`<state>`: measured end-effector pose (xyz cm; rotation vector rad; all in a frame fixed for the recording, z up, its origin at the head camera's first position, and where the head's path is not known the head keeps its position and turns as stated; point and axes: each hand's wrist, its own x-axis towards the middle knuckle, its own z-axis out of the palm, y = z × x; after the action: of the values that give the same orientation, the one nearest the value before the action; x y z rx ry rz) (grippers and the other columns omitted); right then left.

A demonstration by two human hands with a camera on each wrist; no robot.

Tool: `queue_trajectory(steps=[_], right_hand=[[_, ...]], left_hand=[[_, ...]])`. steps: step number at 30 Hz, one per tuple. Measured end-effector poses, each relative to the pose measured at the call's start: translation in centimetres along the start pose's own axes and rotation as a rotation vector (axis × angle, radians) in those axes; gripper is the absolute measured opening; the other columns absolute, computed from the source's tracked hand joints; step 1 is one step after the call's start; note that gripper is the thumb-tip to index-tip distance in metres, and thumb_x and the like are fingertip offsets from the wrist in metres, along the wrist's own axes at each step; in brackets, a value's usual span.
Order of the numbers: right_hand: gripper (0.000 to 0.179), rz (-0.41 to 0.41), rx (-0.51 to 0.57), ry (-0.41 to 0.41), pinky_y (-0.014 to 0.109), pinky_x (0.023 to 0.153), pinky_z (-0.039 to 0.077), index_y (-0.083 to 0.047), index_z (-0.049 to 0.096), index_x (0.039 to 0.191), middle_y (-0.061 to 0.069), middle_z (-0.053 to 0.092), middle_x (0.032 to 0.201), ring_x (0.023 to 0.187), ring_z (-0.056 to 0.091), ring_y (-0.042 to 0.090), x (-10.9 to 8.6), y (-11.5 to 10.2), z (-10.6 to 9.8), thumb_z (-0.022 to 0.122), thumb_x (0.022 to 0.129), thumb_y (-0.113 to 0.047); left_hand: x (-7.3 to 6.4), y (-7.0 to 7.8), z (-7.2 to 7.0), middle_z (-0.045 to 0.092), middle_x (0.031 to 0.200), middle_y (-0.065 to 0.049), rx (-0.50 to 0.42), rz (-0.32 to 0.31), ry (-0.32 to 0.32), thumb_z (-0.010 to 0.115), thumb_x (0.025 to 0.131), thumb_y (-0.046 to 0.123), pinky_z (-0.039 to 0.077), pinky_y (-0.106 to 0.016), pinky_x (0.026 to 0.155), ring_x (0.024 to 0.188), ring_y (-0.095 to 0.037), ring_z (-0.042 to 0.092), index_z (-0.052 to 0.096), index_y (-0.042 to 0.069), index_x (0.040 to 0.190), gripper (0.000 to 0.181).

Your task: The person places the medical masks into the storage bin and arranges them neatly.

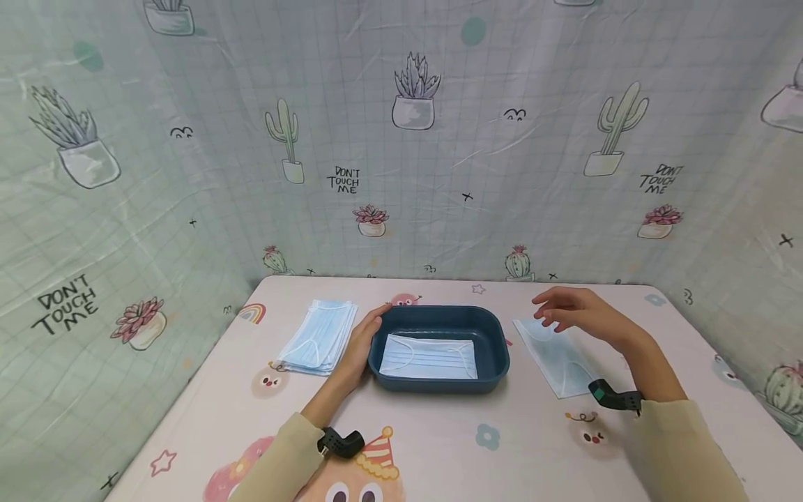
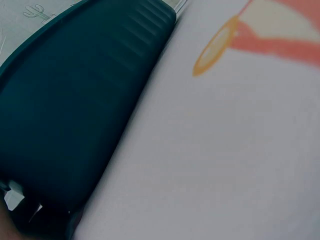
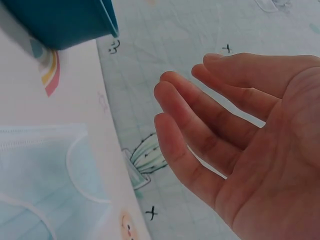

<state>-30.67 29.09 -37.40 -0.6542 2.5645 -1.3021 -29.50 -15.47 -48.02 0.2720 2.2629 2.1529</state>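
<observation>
Tray, dark blue with rounded corners, sits on the table between the two hands, and a pale blue mask lies inside it, toward the near left. The left hand rests against the tray's left wall, fingertips by the far left corner — whether they grip the rim I cannot tell. Left of that hand lies a stack of masks (its edges a little uneven), set at a slant. The right hand hangs over the far end of another mask, fingers loosely bent and apart from the thumb. That mask lies slanted on the table — right of the tray, apart from it. Beyond the table's far edge is a cactus-print cloth.
</observation>
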Motion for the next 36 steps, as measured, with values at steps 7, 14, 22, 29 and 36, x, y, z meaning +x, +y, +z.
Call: queue_trajectory(steps=[7, 14, 22, 29, 36], right_hand=[[0.041, 0.062, 0.006, 0.029, 0.032, 0.082, 0.062, 0.000, 0.057, 0.138, 0.027, 0.069, 0.126, 0.098, 0.074, 0.019, -0.5, 1.7, -0.8, 0.059, 0.105, -0.023], [0.046, 0.096, 0.034, 0.064, 0.032, 0.082, 0.062, 0.004, 0.053, 0.143, 0.031, 0.065, 0.132, 0.099, 0.074, 0.019, -1.1, 4.1, -1.5, 0.058, 0.106, -0.022], [0.051, 0.172, 0.049, 0.071, 0.031, 0.082, 0.062, 0.005, 0.050, 0.144, 0.029, 0.067, 0.128, 0.102, 0.073, 0.024, -1.2, 5.9, -1.7, 0.059, 0.105, -0.027], [0.053, 0.272, 0.039, 0.049, 0.032, 0.084, 0.062, 0.005, 0.047, 0.146, 0.028, 0.066, 0.130, 0.103, 0.069, 0.021, -0.9, 7.2, -1.1, 0.062, 0.103, -0.023], [0.053, 0.362, -0.069, 0.071, 0.030, 0.077, 0.060, 0.005, 0.049, 0.143, 0.027, 0.064, 0.123, 0.098, 0.066, 0.024, -0.8, 7.4, -0.6, 0.066, 0.099, -0.020]], left_hand=[[0.0, -0.2, 0.0, 0.043, 0.164, -0.002, 0.006, 0.002, -0.003, 0.033, 0.113, 0.032, 0.016, -0.052, 0.132, 0.158, -0.026, 0.029, 0.046, 0.018, 0.156, 0.047], [-0.1, -0.3, 0.0, 0.043, 0.164, -0.002, 0.008, 0.001, -0.001, 0.033, 0.113, 0.032, 0.016, -0.052, 0.132, 0.158, -0.026, 0.029, 0.048, 0.022, 0.154, 0.046], [-0.2, 0.0, -0.1, 0.042, 0.164, -0.003, 0.007, 0.003, -0.002, 0.033, 0.112, 0.031, 0.016, -0.052, 0.132, 0.158, -0.026, 0.029, 0.048, 0.021, 0.154, 0.046], [-0.4, 0.0, -0.1, 0.042, 0.165, -0.004, 0.000, 0.001, 0.005, 0.034, 0.113, 0.030, 0.015, -0.051, 0.132, 0.159, -0.026, 0.028, 0.049, 0.020, 0.154, 0.045], [-0.1, -0.3, -0.1, 0.043, 0.164, -0.002, 0.009, 0.011, -0.007, 0.033, 0.113, 0.033, 0.016, -0.051, 0.132, 0.158, -0.025, 0.029, 0.048, 0.020, 0.155, 0.047]])
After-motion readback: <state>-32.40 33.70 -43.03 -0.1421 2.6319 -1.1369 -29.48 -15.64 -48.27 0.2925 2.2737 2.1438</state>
